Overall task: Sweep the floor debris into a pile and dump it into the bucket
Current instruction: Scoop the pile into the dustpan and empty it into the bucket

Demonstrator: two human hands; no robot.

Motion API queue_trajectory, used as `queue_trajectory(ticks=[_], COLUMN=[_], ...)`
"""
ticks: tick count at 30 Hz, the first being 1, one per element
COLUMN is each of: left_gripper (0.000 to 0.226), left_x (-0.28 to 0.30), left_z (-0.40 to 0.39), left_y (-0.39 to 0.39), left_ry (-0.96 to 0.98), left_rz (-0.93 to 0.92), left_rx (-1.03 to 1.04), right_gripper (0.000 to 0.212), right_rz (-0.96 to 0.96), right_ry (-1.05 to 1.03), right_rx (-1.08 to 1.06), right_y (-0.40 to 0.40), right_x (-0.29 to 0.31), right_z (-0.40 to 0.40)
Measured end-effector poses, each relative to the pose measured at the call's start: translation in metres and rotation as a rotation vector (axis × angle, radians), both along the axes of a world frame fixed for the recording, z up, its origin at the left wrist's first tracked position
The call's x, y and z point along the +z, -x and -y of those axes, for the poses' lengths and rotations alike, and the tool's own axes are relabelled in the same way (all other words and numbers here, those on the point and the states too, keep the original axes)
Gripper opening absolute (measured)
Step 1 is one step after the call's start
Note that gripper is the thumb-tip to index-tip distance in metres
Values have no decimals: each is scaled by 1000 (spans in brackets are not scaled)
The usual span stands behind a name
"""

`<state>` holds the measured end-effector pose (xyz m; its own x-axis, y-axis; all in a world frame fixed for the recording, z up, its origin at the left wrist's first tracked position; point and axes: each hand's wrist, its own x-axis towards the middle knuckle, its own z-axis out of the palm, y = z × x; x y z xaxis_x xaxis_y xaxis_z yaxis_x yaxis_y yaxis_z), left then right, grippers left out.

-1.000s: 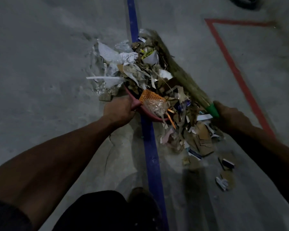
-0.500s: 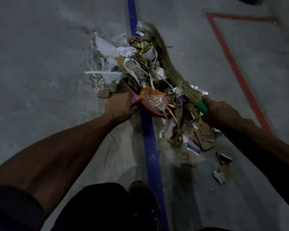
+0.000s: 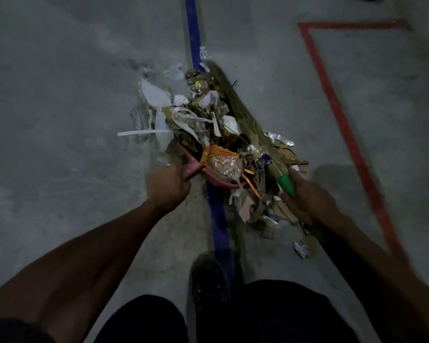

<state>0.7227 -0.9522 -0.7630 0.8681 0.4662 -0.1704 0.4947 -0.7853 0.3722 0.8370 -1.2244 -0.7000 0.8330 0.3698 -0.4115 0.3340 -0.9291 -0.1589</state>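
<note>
A heap of paper, plastic and cardboard debris (image 3: 203,125) lies on and around a pink dustpan (image 3: 214,180) on the grey floor. My left hand (image 3: 167,185) grips the dustpan's pink handle (image 3: 191,170). My right hand (image 3: 310,198) grips the green handle (image 3: 286,181) of a straw broom (image 3: 235,105), whose bristles lie along the right side of the heap. An orange perforated plastic piece (image 3: 217,154) and a clear bag sit in the pan. No bucket is in view.
A blue floor line (image 3: 195,33) runs under the pile toward my shoe (image 3: 208,280). A red line (image 3: 342,115) marks a box to the right. Loose scraps (image 3: 301,248) and cardboard bits (image 3: 269,231) lie near my right forearm.
My right hand has drawn the broom leftward and nearer, pressing the debris tighter against the dustpan. The scattered cardboard at the right has been gathered closer. The left hand kept its grip.
</note>
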Motion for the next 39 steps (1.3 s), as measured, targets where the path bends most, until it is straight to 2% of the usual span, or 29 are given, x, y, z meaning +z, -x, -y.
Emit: queue_trajectory(ticks=[4, 13, 19, 28, 32, 39], left_gripper=[13, 14, 14, 13, 12, 7], left_x=[84, 307, 411, 508, 527, 552], left_z=[12, 35, 47, 50, 41, 13], left_y=[16, 34, 41, 62, 66, 74], left_ry=[28, 26, 36, 85, 72, 68], left_rz=[-72, -149, -154, -97, -124, -115], left_rx=[21, 53, 87, 42, -31, -241], right_gripper=[60, 66, 69, 67, 63, 67], right_rz=[-65, -154, -174, -124, -72, -104], right_ry=[-7, -33, -32, -107, -87, -86], right_rx=[-71, -168, -211, -309, -344, -553], right_y=[24, 50, 53, 101, 128, 183], right_x=[79, 305, 400, 493, 514, 539], right_z=[5, 16, 28, 33, 25, 3])
